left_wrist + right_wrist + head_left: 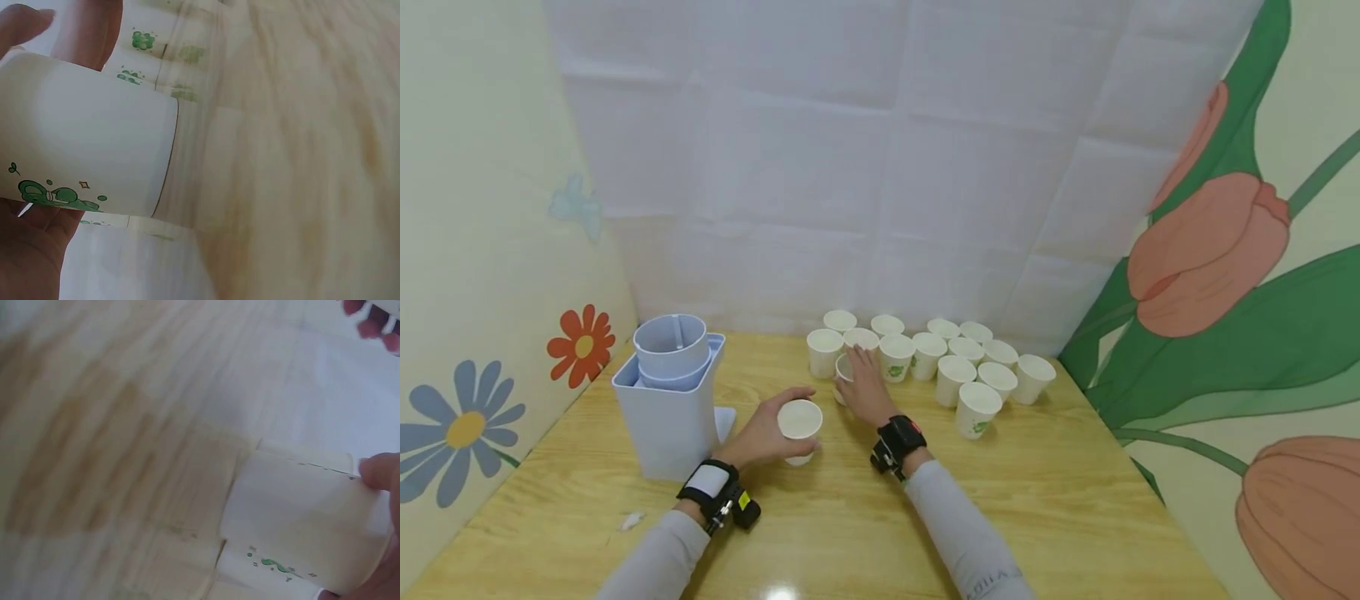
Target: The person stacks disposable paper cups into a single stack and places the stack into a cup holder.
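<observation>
My left hand (758,435) holds a white paper cup (800,421) around its side, mouth upward, near the middle of the table. In the left wrist view this cup (87,137) shows a green printed pattern by its base, with the thumb and fingers on opposite sides. Farther back, my right hand (870,392) grips another paper cup (842,371) at the left front of the cup group. The right wrist view has that cup (306,512) between thumb and fingers, partly covered by the hand.
Several white paper cups (956,372) stand upright close together along the back, spreading to the right. On the left is a light-blue bin-shaped container (670,433) with a round cup-like insert (672,350) on top. A small white scrap (632,521) lies at the front left.
</observation>
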Motion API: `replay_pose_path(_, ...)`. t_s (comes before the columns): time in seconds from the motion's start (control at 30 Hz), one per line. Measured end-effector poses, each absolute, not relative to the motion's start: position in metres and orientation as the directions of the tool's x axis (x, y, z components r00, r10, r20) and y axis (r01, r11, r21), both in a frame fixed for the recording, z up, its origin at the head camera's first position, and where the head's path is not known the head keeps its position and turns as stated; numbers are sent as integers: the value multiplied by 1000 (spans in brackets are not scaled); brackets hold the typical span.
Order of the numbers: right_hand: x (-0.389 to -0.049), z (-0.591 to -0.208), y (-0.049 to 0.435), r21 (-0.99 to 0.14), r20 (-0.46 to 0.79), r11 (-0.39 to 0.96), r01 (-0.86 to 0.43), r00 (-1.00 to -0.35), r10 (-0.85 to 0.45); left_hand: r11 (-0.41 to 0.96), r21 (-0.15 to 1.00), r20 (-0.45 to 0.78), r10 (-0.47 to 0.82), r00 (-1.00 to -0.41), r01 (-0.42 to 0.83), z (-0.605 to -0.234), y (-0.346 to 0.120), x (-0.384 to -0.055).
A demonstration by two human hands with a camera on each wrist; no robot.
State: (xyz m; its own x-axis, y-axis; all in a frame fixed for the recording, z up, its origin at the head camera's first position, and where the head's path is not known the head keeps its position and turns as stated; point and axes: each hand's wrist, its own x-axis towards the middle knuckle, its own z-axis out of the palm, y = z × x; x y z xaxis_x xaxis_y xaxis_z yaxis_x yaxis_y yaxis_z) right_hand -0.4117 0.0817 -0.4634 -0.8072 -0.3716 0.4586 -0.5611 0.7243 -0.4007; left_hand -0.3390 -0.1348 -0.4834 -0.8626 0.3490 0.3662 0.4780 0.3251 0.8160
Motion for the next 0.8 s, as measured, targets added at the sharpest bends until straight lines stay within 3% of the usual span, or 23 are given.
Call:
replay_pose_path(0.27, -400, -463, 87, -412, 446, 739, -533, -825, -347, 249, 824, 423, 326, -845, 509, -492, -127, -343)
replay_pose_path(0.5, -391, -464, 92, -379, 469, 721, -580, -792, -391, 214, 856, 399, 305, -865, 470, -498, -121, -340)
replay_pose_path(0.8, -380, -438, 99, -362, 269, 733, -576, -817, -510, 141, 896, 364, 313, -877, 422, -503, -117, -344)
